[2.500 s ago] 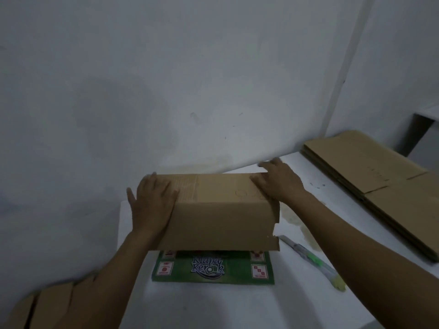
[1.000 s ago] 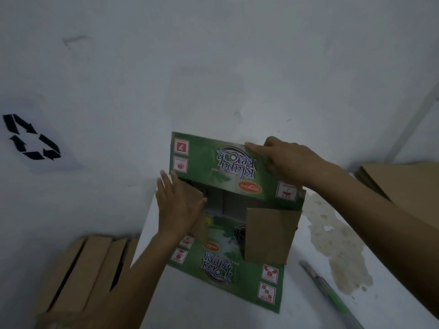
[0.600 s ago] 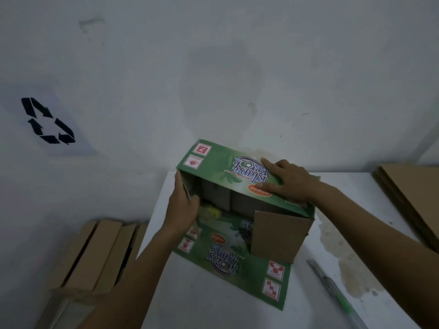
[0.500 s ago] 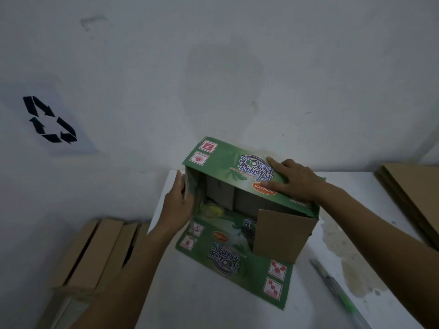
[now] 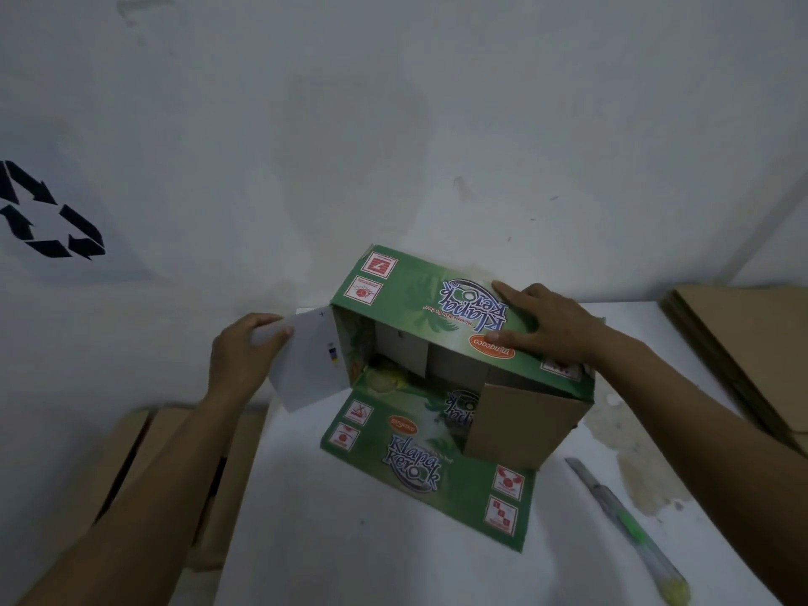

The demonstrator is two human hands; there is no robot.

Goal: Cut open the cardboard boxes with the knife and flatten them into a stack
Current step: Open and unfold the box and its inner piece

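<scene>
Opening out a green printed cardboard box on a white table.

The box lies on its side near the back edge of the table, its open mouth facing the person. Its long lower flap is spread flat on the tabletop and a plain brown end flap stands partly across the opening. The left hand grasps the pale white side flap, fingers and thumb wrapped round its outer edge, apparently to swing it outward. The right hand lies flat with fingers extended on the upper panel, likely steadying the box against that pull. A slim green-handled utility knife rests untouched on the table to the right, within reach for any remaining seam. Flattened brown cardboard sheets are stacked at the table's far right, probably where this box will go.
</scene>
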